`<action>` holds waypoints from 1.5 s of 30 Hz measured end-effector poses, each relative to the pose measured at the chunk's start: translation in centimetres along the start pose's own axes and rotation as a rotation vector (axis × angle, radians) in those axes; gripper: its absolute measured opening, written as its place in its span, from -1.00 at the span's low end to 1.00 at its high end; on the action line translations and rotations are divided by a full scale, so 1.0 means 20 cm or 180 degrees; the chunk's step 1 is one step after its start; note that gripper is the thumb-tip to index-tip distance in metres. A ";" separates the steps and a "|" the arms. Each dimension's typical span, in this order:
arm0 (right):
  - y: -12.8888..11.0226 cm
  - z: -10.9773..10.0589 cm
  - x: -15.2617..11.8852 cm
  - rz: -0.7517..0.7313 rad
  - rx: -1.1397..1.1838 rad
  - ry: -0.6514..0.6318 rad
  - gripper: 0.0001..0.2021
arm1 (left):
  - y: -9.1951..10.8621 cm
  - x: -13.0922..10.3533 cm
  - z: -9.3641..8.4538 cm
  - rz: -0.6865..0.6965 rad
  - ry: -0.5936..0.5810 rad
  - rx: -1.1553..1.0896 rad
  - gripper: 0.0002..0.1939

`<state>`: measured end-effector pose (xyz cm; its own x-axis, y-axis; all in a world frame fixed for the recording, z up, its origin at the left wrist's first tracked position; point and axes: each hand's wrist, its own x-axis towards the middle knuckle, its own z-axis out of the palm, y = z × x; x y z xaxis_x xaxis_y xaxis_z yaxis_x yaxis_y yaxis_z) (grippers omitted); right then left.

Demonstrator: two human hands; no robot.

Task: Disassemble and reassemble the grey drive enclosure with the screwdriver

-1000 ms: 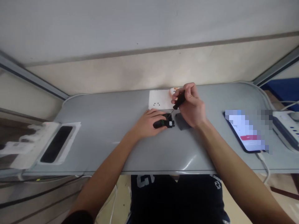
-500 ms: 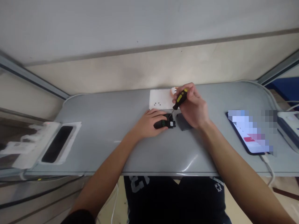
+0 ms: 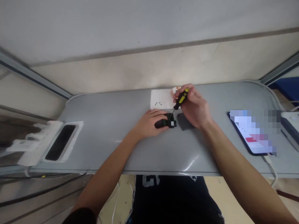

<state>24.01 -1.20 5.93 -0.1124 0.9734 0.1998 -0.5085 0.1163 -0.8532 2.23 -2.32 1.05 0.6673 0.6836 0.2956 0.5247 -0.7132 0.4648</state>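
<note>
My left hand (image 3: 151, 123) is closed around a small black device (image 3: 172, 123) and presses it to the table. Its inside lies exposed, with green circuit board and a small white label showing; its exact kind is unclear. In my right hand (image 3: 195, 105) is a screwdriver (image 3: 181, 100) with a black and yellow handle, tilted, its shaft reaching down into the device. A dark grey flat cover (image 3: 185, 122) lies just right of the device, partly under my right hand. Several tiny dark screws (image 3: 158, 103) rest on a white sheet of paper (image 3: 163, 95) behind the device.
An orange and white object (image 3: 174, 91) sits on the paper, partly hidden by my right hand. At right lies a lit phone (image 3: 251, 133) with a cable (image 3: 268, 163). A dark phone (image 3: 60, 142) and a white power strip with plugs (image 3: 38, 146) are at left.
The whole view has shifted slightly. My hands, the screwdriver and the device keep nearly the same positions relative to each other.
</note>
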 end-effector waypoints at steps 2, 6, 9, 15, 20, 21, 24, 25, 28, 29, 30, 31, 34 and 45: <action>-0.01 0.00 0.00 0.0122 -0.0056 -0.0109 -0.62 | 0.01 0.00 0.00 0.0023 0.0027 -0.0011 -0.76; 0.01 0.01 0.00 0.0114 0.0013 -0.0013 -0.59 | 0.01 0.00 0.00 0.0012 0.0020 -0.0007 -0.75; 0.01 0.02 -0.01 0.0050 0.0055 0.0017 -0.61 | 0.01 0.00 0.00 -0.0016 0.0001 -0.0007 -0.74; 0.00 0.01 0.00 -0.0013 -0.0177 -0.0085 -0.56 | 0.00 0.00 0.01 -0.0071 0.0032 -0.0056 -0.73; 0.03 0.03 0.00 -0.0004 0.0011 -0.0052 -0.55 | 0.00 0.00 0.00 -0.0039 0.0024 -0.0076 -0.73; 0.04 0.03 0.00 -0.0036 0.0043 -0.0052 -0.57 | 0.00 0.00 0.00 -0.0035 0.0020 -0.0082 -0.73; 0.04 0.03 -0.01 -0.0116 -0.0021 -0.0111 -0.60 | 0.00 0.01 0.00 -0.0048 -0.0001 -0.0107 -0.72; 0.03 0.03 -0.02 -0.0146 -0.0085 -0.0129 -0.61 | 0.00 0.01 0.00 -0.0055 -0.0001 -0.0110 -0.73; 0.02 0.02 -0.02 -0.0136 -0.0236 -0.0278 -0.63 | 0.01 0.01 0.00 -0.0077 -0.0017 -0.0081 -0.73; 0.01 0.02 -0.02 -0.0092 -0.0237 -0.0328 -0.62 | 0.01 0.01 0.00 -0.0079 -0.0018 -0.0069 -0.73; 0.01 0.02 -0.01 -0.0042 -0.0211 -0.0346 -0.61 | 0.00 0.01 0.00 -0.0074 -0.0026 -0.0061 -0.73; 0.01 0.03 -0.01 0.0000 -0.0165 -0.0318 -0.60 | 0.00 0.01 0.00 -0.0067 -0.0022 -0.0058 -0.73; 0.01 0.03 -0.01 0.0034 -0.0058 -0.0108 -0.57 | 0.00 0.00 0.00 -0.0041 0.0011 -0.0070 -0.73; 0.01 0.05 -0.04 -0.0019 0.0021 -0.0123 -0.66 | 0.00 0.00 0.01 -0.0204 -0.0043 -0.0191 -0.55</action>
<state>23.07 -2.11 6.16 -0.1423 0.9642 0.2236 -0.5148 0.1209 -0.8487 2.34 -2.33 0.99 0.6406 0.7252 0.2525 0.5343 -0.6571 0.5317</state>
